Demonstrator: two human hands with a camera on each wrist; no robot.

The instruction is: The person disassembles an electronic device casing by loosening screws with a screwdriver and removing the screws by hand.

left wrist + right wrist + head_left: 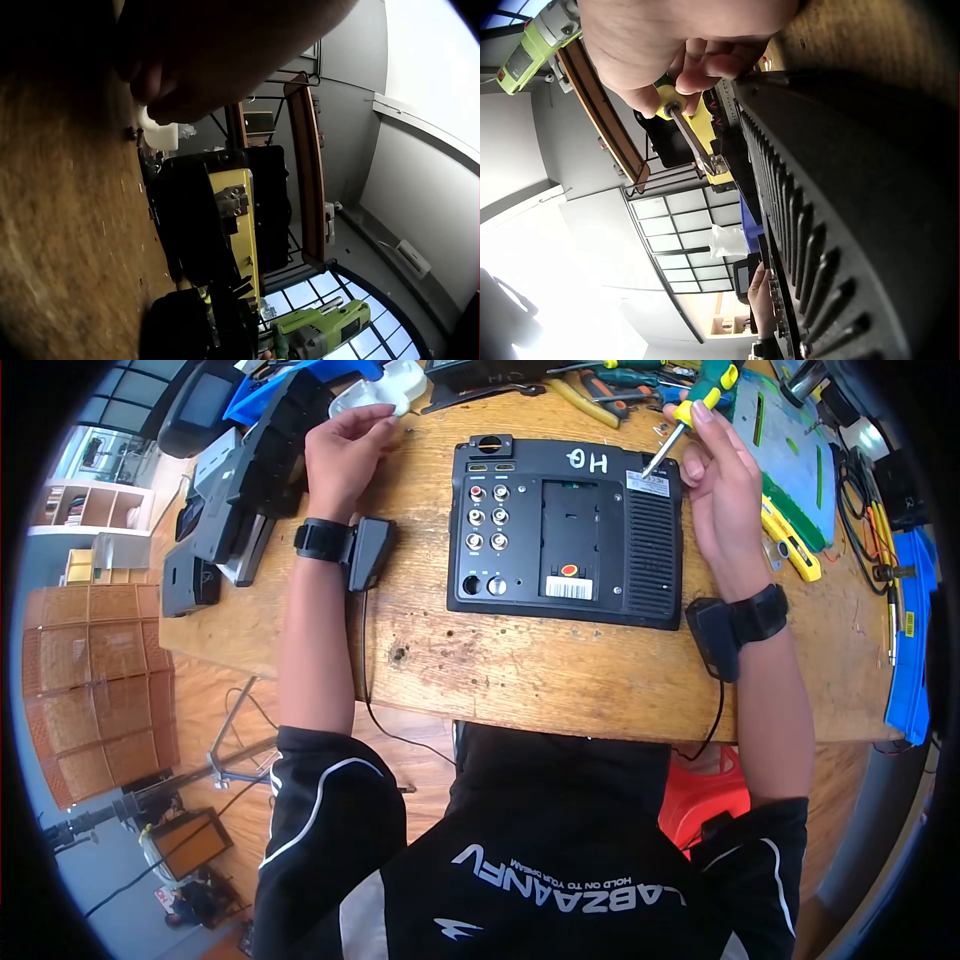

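My right hand (725, 495) pinches a screwdriver (700, 405) by its yellow and green handle. The shaft slants down to the left, its tip over the silver label on the monitor's upper right corner. A black monitor (510, 575), marked HQ, lies back-up with sockets on one side and vent ribs on the other. In the right wrist view the screwdriver shaft (690, 139) reaches out from the fingertips past the ribbed edge. My left hand (345, 455) is at the table left of the monitor, fingers loosely bent, near a white tray (385, 390).
Black devices (215, 500) are piled at the left edge of the wooden table (430, 670). Tools with orange and green handles (625, 385) lie at the back. A yellow cutter knife (790, 540) and a green-edged board (785, 450) are on the right. Cables run from both wrist cameras.
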